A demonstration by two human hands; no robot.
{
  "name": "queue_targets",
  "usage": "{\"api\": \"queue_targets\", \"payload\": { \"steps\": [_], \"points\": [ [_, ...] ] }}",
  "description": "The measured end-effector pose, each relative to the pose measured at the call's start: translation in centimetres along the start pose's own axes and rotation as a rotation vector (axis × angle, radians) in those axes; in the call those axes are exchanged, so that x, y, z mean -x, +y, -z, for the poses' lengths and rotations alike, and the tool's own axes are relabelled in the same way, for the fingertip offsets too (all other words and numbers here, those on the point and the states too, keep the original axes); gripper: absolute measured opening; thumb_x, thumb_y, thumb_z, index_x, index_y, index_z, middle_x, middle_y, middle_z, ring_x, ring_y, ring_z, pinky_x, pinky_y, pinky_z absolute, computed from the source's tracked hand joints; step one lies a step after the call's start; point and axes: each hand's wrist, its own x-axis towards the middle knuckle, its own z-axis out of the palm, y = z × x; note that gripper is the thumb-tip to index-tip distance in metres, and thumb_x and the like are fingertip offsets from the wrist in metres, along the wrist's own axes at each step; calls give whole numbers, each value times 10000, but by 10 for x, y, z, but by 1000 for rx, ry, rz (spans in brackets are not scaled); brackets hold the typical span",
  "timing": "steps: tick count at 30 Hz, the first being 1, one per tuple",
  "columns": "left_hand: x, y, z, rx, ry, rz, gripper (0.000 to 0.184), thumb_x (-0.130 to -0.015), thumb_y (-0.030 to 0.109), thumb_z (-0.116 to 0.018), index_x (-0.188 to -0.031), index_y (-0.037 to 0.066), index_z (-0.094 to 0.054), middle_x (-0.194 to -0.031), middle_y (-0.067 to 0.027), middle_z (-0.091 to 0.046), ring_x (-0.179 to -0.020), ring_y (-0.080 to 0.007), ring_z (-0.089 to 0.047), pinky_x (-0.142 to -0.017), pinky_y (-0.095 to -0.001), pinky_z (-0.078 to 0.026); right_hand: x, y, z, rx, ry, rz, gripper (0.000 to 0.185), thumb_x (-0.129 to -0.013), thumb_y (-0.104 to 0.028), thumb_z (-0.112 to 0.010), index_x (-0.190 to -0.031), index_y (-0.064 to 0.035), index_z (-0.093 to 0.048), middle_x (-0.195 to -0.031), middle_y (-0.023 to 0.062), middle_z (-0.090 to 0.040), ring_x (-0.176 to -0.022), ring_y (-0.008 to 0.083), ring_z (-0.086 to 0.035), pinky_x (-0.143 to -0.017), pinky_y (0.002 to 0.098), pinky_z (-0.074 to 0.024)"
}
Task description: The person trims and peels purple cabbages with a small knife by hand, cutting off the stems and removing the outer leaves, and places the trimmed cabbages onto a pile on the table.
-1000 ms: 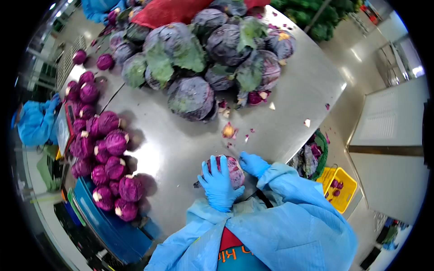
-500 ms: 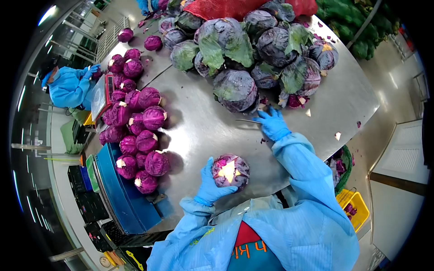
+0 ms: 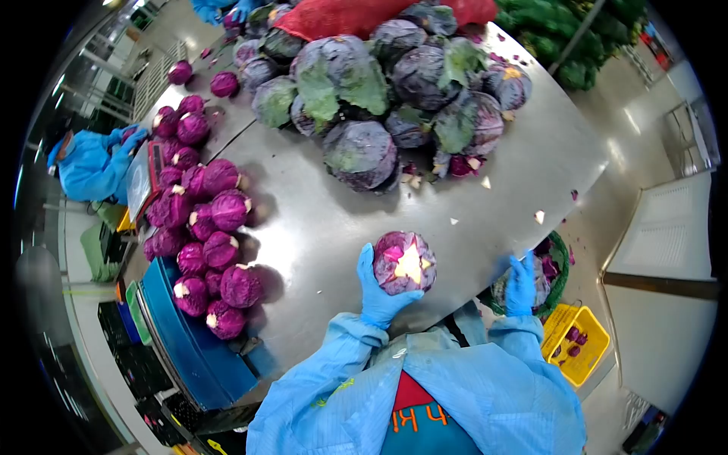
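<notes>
A trimmed red cabbage, its pale cut base facing up, sits low over the metal table. Wrapped around its left and lower side is my left hand, in a blue glove. My right hand, also gloved, is past the table's front right edge, above a green basket of cabbage leaves. Its fingers are curled around a knife, which is mostly hidden and blurred here. Untrimmed cabbages with dark outer leaves are heaped at the far side of the table.
Peeled purple cabbages are piled on the left beside a scale and a blue bin. A red mesh bag lies behind the heap. A yellow crate stands at the lower right. A co-worker is at the far left.
My right hand has swung from beside the untrimmed heap back toward me, out over the green basket. My left hand still holds the cabbage. The whole view has shifted slightly.
</notes>
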Motion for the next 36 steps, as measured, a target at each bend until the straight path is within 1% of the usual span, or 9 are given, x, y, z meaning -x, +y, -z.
{"api": "queue_targets", "payload": {
  "steps": [1,3,5,10,13,17,31,35,36],
  "points": [
    [-3,8,-12,-59,9,-22,1340,-468,327,-966,-1485,13,-151,-1453,-169,-281,-1321,-293,-356,-1115,-414,-313,-15,-43,-1,-182,-115,-144,398,-897,40,-518,-1253,-123,-594,-1244,127,-572,-1096,220,-558,-963,295,-427],
    [-5,17,-30,-111,36,-40,1303,-516,364,-942,-1485,4,-148,-1437,-178,-287,-1310,-308,-354,-1107,-415,-313,-19,-85,-26,-563,-308,-541,490,-916,-210,-625,-1385,-146,-503,-846,63,-616,-744,144,-552,-745,306,-495],
    [-8,24,-38,-249,62,-124,1260,-555,382,-923,-1480,-1,-157,-1422,-190,-295,-1293,-318,-371,-1094,-405,-327,-33,-127,-36,-285,-373,-334,661,-908,-485,-584,-1456,-179,-380,-841,209,-654,-749,288,-666,-712,394,-518],
    [-55,51,-6,-244,-288,249,1154,-580,518,-863,-1406,-32,-273,-1386,-257,-297,-1289,-397,-346,-1080,-430,-325,-50,-135,-42,-12,-596,-229,668,-934,-612,-400,-1442,-178,-388,-840,232,-662,-772,412,-645,-700,480,-505],
    [-80,44,-20,-475,-283,-295,1176,-558,542,-861,-1398,-58,-297,-1390,-293,-312,-1279,-396,-382,-1065,-417,-355,-49,-137,-39,-37,-605,-144,689,-938,-629,-362,-1438,-155,-384,-832,226,-664,-757,407,-648,-676,488,-504],
    [-91,51,-25,-553,-563,-163,1295,-475,591,-864,-1427,-64,-279,-1424,-322,-324,-1315,-441,-350,-1084,-459,-336,-51,-137,-44,-36,-603,-255,688,-950,-626,-319,-1425,-133,-388,-822,220,-666,-741,404,-649,-667,496,-506],
    [-32,74,-44,-587,-194,-207,1177,-534,503,-862,-1391,-82,-307,-1362,-275,-384,-1244,-419,-378,-1055,-484,-321,-71,-127,-46,94,-654,-387,614,-930,-643,-335,-1201,-153,-588,-886,231,-669,-860,437,-635,-754,519,-496],
    [-16,50,-18,-461,-211,-331,1169,-548,482,-874,-1406,-64,-299,-1386,-262,-364,-1288,-429,-352,-1085,-483,-306,-69,-74,-78,-574,-475,-793,333,-907,-375,-622,-969,-50,-662,-660,83,-637,-514,184,-593,-479,320,-475],
    [-11,42,-13,-403,-166,-301,1162,-557,487,-877,-1419,-40,-303,-1406,-251,-353,-1304,-413,-351,-1104,-470,-294,-73,-86,-70,-688,-457,-901,194,-874,-227,-679,-876,-34,-667,-603,9,-567,-451,62,-476,-404,225,-383]
  ]
}}
